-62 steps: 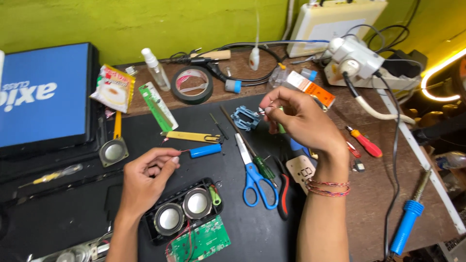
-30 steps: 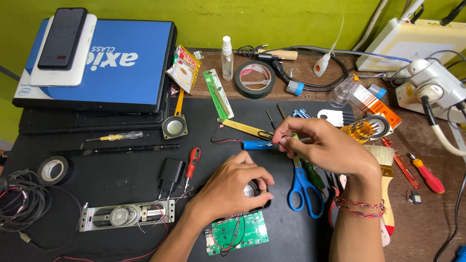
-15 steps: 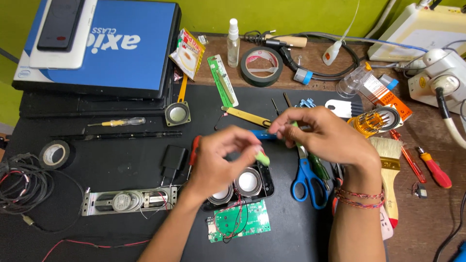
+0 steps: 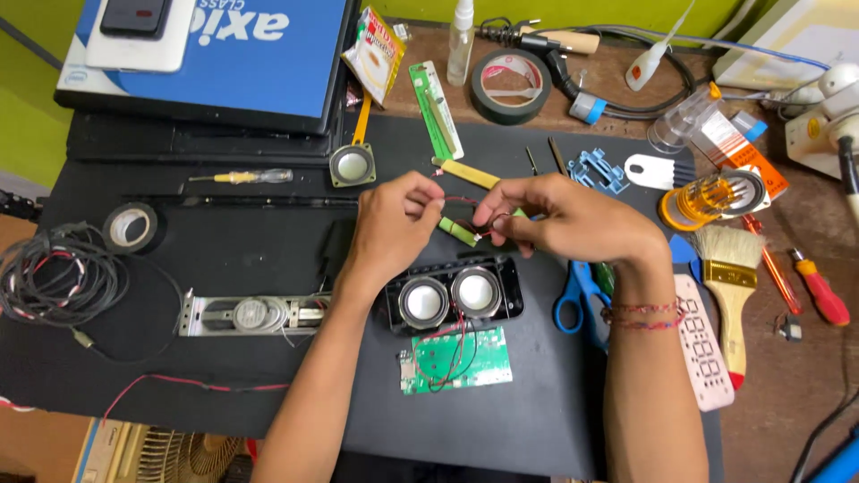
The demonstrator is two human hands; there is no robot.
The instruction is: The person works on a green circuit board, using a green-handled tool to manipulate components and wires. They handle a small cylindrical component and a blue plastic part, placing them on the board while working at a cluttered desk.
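My left hand (image 4: 391, 224) and my right hand (image 4: 559, 217) meet above a black double-speaker housing (image 4: 455, 295). Between their fingertips is a small green cylindrical cell (image 4: 458, 232) with thin red and black wires. The left fingers pinch the red wire by the cell's upper end; the right fingers pinch the wires at its lower right end. A green circuit board (image 4: 456, 360) lies in front of the housing, joined to it by red and black wires.
Blue-handled scissors (image 4: 573, 300) lie under my right wrist. A brush (image 4: 730, 284), red screwdriver (image 4: 817, 288), tape rolls (image 4: 510, 85), a loose round speaker (image 4: 352, 165), a long metal speaker bar (image 4: 253, 314), a coiled cable (image 4: 55, 273) and a blue box (image 4: 215, 55) surround the black mat (image 4: 224, 241).
My left hand rose off the speaker housing and came up to meet the right hand. Both now hold the green cell and its wires higher above the housing.
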